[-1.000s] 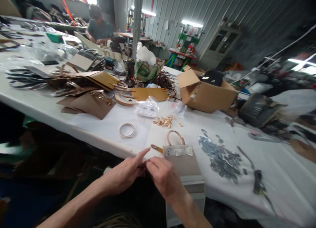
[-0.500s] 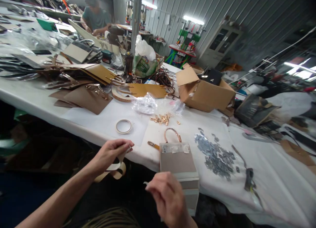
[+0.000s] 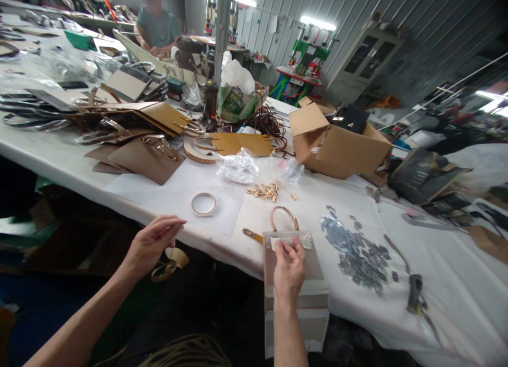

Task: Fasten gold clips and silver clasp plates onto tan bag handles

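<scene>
My left hand [image 3: 161, 237], fingers pinched, is at the table's front edge; a curled cream tape strip [image 3: 177, 258] hangs below it. My right hand [image 3: 289, 266] has its fingertips on a short piece of whitish tape [image 3: 273, 243], against the top of a grey-beige bag panel [image 3: 313, 269]. That panel overhangs the table edge, and a clear strip [image 3: 305, 241] runs across its top. Behind it stands a curved handle [image 3: 282, 209] with a coppery wrap. Left of the panel lies a tan strap with a metal end [image 3: 253, 234].
A tape roll [image 3: 203, 204] lies on white paper. Behind are small gold fittings [image 3: 268, 191] and clear plastic bags [image 3: 238, 167]. Flat silver metal pieces [image 3: 357, 256] are heaped at right, near a dark-handled tool [image 3: 415, 293]. A cardboard box [image 3: 345, 150] stands behind. Another person [image 3: 159, 28] sits far back.
My right hand has moved up and forward from below the panel onto its top, bringing the small tape piece. My left hand has drawn back leftward with the curled strip.
</scene>
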Demonstrator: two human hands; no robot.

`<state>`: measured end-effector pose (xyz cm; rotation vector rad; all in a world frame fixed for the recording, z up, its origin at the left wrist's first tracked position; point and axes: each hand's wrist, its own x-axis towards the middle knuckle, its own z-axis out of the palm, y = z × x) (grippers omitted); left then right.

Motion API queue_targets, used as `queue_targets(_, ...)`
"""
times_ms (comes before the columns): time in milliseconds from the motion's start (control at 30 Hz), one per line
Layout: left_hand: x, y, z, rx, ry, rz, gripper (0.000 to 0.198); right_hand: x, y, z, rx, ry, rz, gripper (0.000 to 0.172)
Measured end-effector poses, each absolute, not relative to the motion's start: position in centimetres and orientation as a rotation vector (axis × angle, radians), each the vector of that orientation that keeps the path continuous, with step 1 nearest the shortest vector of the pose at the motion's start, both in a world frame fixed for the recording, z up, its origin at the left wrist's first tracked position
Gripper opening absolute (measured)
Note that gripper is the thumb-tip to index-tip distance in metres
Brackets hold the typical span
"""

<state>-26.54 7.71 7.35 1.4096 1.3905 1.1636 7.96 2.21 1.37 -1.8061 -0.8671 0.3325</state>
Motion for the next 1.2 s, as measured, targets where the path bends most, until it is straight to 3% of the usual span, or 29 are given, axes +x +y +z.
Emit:
queue_targets(300,-29.5,10.5,3.5,1.384,1.799,1.186,0.05,7.0,2.9,1.4,-1.81,-0.937,0.192,0.028)
queue_targets(633,-27.4,11.1,2.2,1.525,2.036,1.117,0.042,7.8,3.7,2.4,-1.854,-1.046,0.062,0.029)
queue_targets(800,-27.1,11.5,2.6,1.54,2.134,1.057,0.065,7.9,4.0,2.3,-1.827,-1.064,-0.03,0.024)
queue_targets(1000,-26.5,11.0,5.5,1.53,2.283,0.667,0.072,7.8,3.0,2.6,-1.832,-1.143,-0.057,0.031)
queue_targets(1033,-26.6,10.9,5.9,1.517,2.308,0.638,0.075,7.7,2.4,2.6,-1.834,-1.198,-0.041,0.038)
queue_targets(1133,-27.1,10.9,5.6,1.538,2.383,0.65,0.082,7.1,0.4,2.4,-1.912,-1.391,-0.013,0.091)
queue_targets(1200,-27.8,11.2,4.2,1.579,2.418,0.738,0.084,6.5,-0.8,2.1,-1.994,-1.46,0.0,0.109)
